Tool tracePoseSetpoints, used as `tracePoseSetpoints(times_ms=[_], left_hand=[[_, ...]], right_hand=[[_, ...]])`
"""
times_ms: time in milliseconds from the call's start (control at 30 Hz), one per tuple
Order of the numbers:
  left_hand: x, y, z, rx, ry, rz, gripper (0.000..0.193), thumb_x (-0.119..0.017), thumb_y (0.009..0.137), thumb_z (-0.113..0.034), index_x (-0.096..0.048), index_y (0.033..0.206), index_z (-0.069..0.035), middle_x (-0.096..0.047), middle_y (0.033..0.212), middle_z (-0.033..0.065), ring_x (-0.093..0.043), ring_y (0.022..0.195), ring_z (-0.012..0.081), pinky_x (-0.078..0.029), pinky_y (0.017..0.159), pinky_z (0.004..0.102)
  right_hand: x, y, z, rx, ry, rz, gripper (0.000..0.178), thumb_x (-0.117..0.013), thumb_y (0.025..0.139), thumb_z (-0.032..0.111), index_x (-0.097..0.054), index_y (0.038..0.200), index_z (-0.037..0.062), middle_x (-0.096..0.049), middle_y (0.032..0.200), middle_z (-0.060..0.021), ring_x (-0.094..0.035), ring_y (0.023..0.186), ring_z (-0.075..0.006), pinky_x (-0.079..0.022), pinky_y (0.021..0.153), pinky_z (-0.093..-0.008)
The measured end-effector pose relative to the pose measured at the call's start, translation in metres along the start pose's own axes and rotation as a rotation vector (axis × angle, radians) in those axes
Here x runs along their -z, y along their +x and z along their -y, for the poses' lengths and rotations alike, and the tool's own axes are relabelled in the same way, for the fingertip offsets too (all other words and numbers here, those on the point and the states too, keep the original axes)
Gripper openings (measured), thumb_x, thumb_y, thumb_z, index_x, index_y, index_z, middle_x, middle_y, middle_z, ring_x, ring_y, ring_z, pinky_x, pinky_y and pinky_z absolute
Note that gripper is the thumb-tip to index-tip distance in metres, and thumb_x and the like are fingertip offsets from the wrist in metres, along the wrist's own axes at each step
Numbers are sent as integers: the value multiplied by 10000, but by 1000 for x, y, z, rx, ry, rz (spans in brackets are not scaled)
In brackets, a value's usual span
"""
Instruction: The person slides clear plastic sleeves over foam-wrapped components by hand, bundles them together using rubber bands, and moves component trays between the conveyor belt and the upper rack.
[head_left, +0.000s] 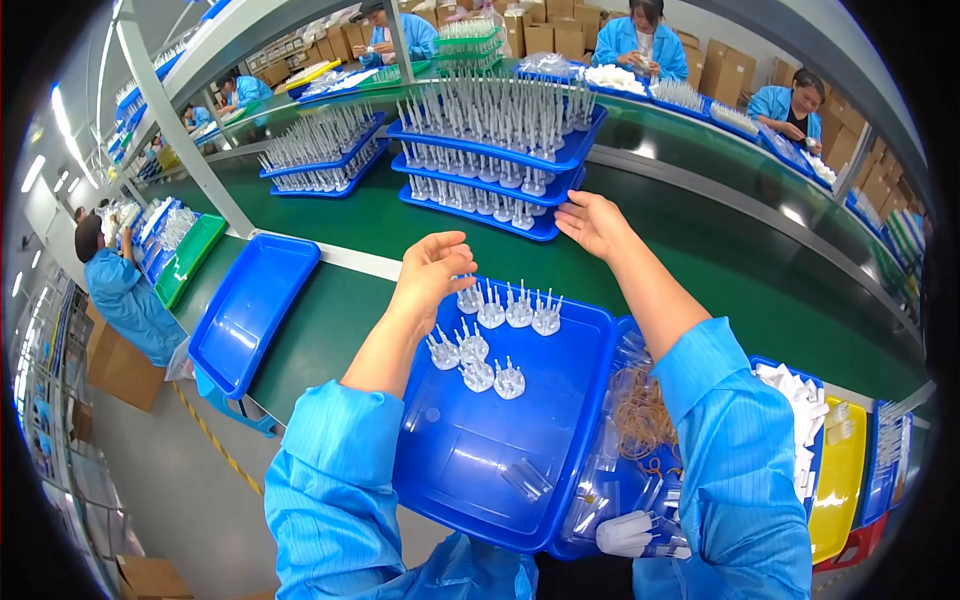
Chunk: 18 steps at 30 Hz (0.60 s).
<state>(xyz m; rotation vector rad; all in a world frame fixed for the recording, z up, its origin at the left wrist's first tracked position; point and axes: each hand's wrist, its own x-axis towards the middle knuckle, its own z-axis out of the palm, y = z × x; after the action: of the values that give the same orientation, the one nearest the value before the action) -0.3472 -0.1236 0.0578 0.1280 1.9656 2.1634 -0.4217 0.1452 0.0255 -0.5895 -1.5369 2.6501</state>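
Observation:
My left hand (432, 272) hovers over the far left edge of a blue tray (470, 430), fingers loosely curled and apart, with nothing visible in them. Beneath and beside it, several small white plastic pieces with upright prongs (490, 312) stand in the tray's far part. Farther off on the green conveyor belt, my right hand (592, 222) is at the right corner of a stack of blue trays (575, 155). Its fingers are stretched out near the lower rims; whether they touch is unclear. Upright thin translucent pieces (490, 110) fill the stack's top tray.
Another stack of filled blue trays (345, 180) stands left on the belt. An empty-looking blue tray (250, 310) lies at the left. Right of my tray are brown rubber bands (640, 410), clear bags and white parts (795, 410). Co-workers in blue sit across the line.

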Motion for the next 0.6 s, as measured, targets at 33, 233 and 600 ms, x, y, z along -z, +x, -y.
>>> tracePoseSetpoints(times_ms=[33,233,600], left_hand=[[4,0,-1,6,5,-6,434,-664,874,-124,-505,1247,31,-575,1120,137,-623,953,233,-547,836,383],[19,1,2,-10,-90,-5,389,-666,866,-111,-535,1209,15,-581,1113,134,-632,926,235,-550,818,377],[56,-4,10,48,-121,-97,338,-651,865,-70,-558,1183,-7,-600,1076,110,-632,926,231,-551,815,370]], right_hand=[[-5,7,-6,-6,40,56,428,-581,904,139,-450,1247,-80,-515,1239,-238,-515,1179,-351,-445,1012,-435],[-11,28,-16,39,87,-8,279,-547,860,13,-512,1126,-61,-582,1059,-222,-627,954,-328,-580,811,-423],[-6,-8,0,218,141,-223,239,-384,725,-138,-469,947,-155,-502,1091,-265,-598,929,-451,-586,757,-605]])
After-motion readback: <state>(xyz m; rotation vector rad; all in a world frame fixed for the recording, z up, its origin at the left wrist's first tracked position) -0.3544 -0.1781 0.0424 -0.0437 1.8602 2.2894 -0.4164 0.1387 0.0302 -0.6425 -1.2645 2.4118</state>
